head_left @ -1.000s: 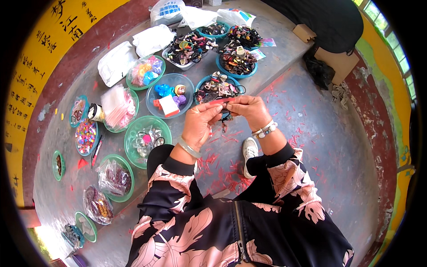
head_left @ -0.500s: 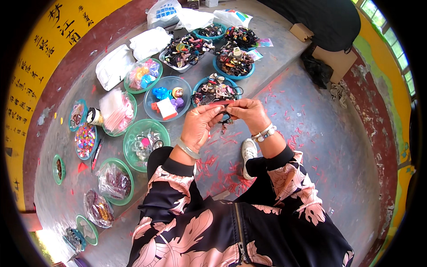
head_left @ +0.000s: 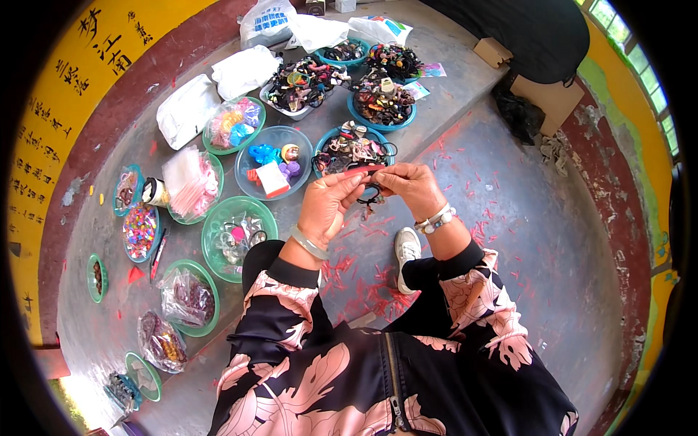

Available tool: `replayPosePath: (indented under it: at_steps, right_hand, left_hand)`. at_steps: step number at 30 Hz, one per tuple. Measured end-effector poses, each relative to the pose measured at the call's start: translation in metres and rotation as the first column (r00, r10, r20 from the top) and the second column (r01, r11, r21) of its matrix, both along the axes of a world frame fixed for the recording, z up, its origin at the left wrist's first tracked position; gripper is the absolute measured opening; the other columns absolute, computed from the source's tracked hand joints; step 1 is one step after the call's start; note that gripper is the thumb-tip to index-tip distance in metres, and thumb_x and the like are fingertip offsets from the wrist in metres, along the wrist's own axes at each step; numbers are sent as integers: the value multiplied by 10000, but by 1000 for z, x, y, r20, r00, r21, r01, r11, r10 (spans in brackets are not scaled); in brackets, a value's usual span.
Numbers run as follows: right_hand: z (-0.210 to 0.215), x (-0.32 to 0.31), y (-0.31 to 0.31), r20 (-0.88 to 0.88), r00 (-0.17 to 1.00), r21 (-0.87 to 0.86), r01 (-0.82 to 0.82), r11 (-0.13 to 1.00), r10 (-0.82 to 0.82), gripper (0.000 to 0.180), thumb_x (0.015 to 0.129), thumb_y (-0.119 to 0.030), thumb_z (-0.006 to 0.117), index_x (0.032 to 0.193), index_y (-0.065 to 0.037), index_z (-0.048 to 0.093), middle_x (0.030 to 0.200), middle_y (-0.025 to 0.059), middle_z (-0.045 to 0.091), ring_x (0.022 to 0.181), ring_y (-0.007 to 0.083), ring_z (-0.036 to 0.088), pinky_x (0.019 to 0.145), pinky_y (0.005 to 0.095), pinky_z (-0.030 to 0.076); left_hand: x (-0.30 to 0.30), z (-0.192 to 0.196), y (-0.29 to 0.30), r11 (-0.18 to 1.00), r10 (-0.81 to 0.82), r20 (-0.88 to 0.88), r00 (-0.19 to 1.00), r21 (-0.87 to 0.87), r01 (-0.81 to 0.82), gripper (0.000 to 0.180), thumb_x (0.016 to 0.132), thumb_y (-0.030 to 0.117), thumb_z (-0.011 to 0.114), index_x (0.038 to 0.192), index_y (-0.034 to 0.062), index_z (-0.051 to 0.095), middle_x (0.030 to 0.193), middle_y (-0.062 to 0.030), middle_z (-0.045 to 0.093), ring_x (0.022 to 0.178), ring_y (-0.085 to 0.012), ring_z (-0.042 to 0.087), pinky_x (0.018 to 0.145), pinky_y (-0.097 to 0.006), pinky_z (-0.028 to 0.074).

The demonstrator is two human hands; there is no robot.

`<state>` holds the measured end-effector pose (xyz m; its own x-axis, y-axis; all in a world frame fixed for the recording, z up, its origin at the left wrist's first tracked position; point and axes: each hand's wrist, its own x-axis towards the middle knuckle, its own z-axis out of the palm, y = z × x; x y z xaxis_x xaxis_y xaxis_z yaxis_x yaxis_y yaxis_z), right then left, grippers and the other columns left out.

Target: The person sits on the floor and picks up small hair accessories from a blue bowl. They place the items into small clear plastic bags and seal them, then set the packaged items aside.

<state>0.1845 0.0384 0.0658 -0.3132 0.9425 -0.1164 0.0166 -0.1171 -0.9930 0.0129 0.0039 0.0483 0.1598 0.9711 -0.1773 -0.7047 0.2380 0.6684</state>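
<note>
My left hand and my right hand meet in front of me and pinch a thin red strip between their fingertips. A small dark hair tie or charm hangs below the fingers. The left wrist wears a pale green bangle, the right wrist a beaded bracelet. Just beyond the hands stands a teal bowl filled with dark hair accessories.
Several green and teal bowls of beads, clips and toys ring my left and front, such as the green bowl and the blue bowl. White plastic bags lie behind. Red strips litter the concrete floor. My white shoe shows below.
The hands stay together on the red strip with only small finger shifts. The view has tilted slightly, so the bowls sit a little lower in the picture.
</note>
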Motion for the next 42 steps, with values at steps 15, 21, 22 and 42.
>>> replayPosePath:
  at_steps: [15, 21, 22, 42]
  right_hand:
    - [4, -8, 0, 25, 996, -11, 89, 996, -89, 194, 769, -154, 657, 896, -8, 646, 778, 21, 637, 667, 73, 570, 549, 206, 434]
    - [-2, -8, 2, -72, 984, -47, 157, 987, -160, 117, 794, -144, 639, 841, -39, 661, 706, 16, 626, 619, 84, 554, 532, 209, 413]
    - [-2, -9, 2, -90, 982, -57, 160, 986, -164, 115, 793, -145, 640, 835, -41, 663, 700, 16, 625, 616, 85, 554, 534, 209, 413]
    - [-10, -14, 2, -142, 978, 143, 174, 974, -153, 107, 784, -69, 635, 856, 10, 646, 714, 10, 607, 647, 65, 540, 569, 197, 440]
  left_hand:
    - [-4, -8, 1, 999, 8, -2, 1000, 39, -8, 188, 842, 40, 542, 994, -68, 570, 979, -151, 613, 898, -195, 610, 771, -235, 514]
    - [-3, -6, 1, 998, -6, 34, 999, 56, 4, 191, 851, 47, 530, 1007, -58, 570, 999, -152, 609, 918, -199, 605, 774, -236, 514]
    - [-3, -6, 0, 998, -7, 44, 999, 59, 5, 194, 852, 46, 528, 1010, -60, 568, 997, -153, 609, 915, -196, 605, 773, -234, 514]
    - [-6, -8, 2, 999, -24, 104, 994, 37, 20, 195, 857, 59, 524, 1004, -63, 563, 966, -151, 615, 890, -198, 611, 757, -244, 524]
